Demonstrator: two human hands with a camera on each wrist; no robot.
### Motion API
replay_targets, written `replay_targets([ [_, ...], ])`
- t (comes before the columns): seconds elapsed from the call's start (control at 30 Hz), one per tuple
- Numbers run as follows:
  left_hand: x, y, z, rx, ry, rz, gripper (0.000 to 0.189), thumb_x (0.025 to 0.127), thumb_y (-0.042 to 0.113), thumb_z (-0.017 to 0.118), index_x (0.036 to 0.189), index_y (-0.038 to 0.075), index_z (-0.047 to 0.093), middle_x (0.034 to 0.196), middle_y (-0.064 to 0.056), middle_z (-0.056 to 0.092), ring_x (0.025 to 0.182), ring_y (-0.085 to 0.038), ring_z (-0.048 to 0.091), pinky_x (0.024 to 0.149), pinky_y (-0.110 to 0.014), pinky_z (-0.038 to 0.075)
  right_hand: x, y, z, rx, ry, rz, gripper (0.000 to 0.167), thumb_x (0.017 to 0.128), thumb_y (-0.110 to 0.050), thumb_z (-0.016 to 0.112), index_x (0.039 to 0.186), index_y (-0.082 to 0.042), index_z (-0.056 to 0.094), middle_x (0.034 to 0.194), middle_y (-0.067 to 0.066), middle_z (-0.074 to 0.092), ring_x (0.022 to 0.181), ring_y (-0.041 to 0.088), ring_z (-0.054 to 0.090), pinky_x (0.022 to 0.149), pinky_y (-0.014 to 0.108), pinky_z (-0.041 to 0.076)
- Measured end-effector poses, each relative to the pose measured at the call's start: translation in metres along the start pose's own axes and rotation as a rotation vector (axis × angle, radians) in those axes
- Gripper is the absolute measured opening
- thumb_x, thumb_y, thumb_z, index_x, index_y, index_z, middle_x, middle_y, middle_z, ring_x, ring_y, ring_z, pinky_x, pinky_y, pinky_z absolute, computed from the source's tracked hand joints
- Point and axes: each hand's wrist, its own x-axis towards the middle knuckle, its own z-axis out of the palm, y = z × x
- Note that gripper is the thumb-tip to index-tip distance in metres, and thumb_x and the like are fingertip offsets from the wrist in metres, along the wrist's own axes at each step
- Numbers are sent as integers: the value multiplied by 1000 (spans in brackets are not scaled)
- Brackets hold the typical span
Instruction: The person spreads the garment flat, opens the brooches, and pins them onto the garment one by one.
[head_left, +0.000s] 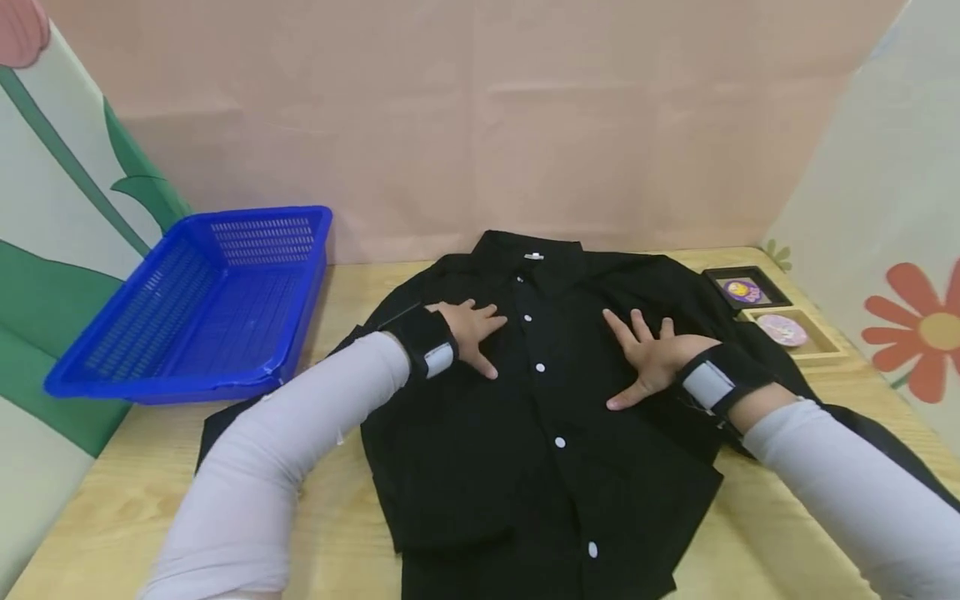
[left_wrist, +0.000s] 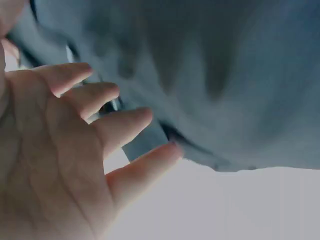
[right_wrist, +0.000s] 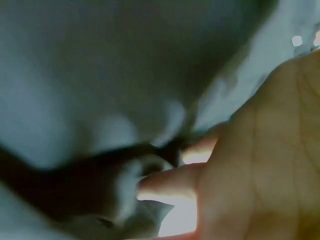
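Observation:
A black button-up shirt [head_left: 480, 450] lies front side up on the table, its collar toward the back wall and its white buttons running down the middle. My left hand [head_left: 470, 331] is over the chest left of the buttons, fingers spread. On the other side of the button row, my right hand [head_left: 654, 358] is over the chest with its fingers spread too. The left wrist view shows the left hand's fingers [left_wrist: 127, 130] straight, close along the dark cloth. In the right wrist view the right hand's fingers [right_wrist: 170, 184] are partly hidden, near a fold of the cloth.
A blue plastic basket [head_left: 300, 333] stands at the back left. Near the back right lie a dark frame [head_left: 776, 292] with a purple round badge and a light wooden frame [head_left: 828, 343] with a pink one. One shirt sleeve reaches the right table edge.

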Motion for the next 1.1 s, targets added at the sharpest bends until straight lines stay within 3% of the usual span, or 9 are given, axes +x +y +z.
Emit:
replay_targets([
  [0.07,-7,3,5,28,-23,38,102,85,61,67,161,23,11,169,-3,6,155,-35,11,117,-61,28,-3,4,1,-5,-3,9,145,62,-81,71,155,-9,-15,155,41,-11,130,78,-1,92,89,16],
  [0.17,-8,-1,14,24,-29,31,115,78,63,74,161,23,5,169,-3,-1,155,-36,8,114,-63,30,-4,11,1,-12,-8,32,143,63,-81,70,156,-10,-11,156,40,-14,129,79,-3,90,90,17],
  [0.37,6,-19,36,-31,3,27,123,71,71,74,160,30,-1,169,5,-9,155,-35,-2,112,-65,31,0,20,1,-2,-19,54,144,60,-80,73,156,-12,-11,156,36,-18,129,79,-8,90,90,14],
  [0.5,8,-24,42,-89,9,29,118,73,68,74,161,29,5,169,4,-4,156,-32,1,114,-63,30,1,20,-2,-14,-14,55,145,58,-78,76,156,-11,-7,157,37,-12,131,77,-5,93,89,15],
  [0.57,2,-25,39,-131,5,22,109,79,65,71,161,25,10,169,1,3,156,-31,5,118,-60,26,-1,21,-7,33,-12,3,138,63,-70,79,157,-10,-4,157,39,-9,131,77,-4,96,88,13],
  [0.7,-19,-26,27,-260,56,66,88,92,55,62,159,13,23,166,-8,21,154,-29,19,123,-48,21,-8,34,-26,177,121,-220,102,82,-48,77,156,-4,21,158,34,20,140,62,20,108,74,23],
  [0.8,-38,-25,20,-357,163,142,77,96,49,60,156,11,30,161,-8,34,150,-25,30,123,-42,25,-16,50,-44,186,304,-315,69,93,-36,69,147,-2,43,146,26,47,131,47,48,103,61,41],
  [0.97,-64,-16,14,-445,320,235,66,97,44,61,152,15,40,154,-5,46,143,-20,42,118,-39,34,-24,81,-60,88,511,-288,48,94,-23,69,133,2,58,128,24,63,107,38,64,89,54,49],
  [1.1,-69,-7,18,-457,372,277,61,97,41,61,149,14,45,150,-4,50,140,-19,47,116,-37,37,-25,108,-58,106,522,-274,44,94,-16,67,130,6,59,128,27,62,108,41,63,90,56,49],
])
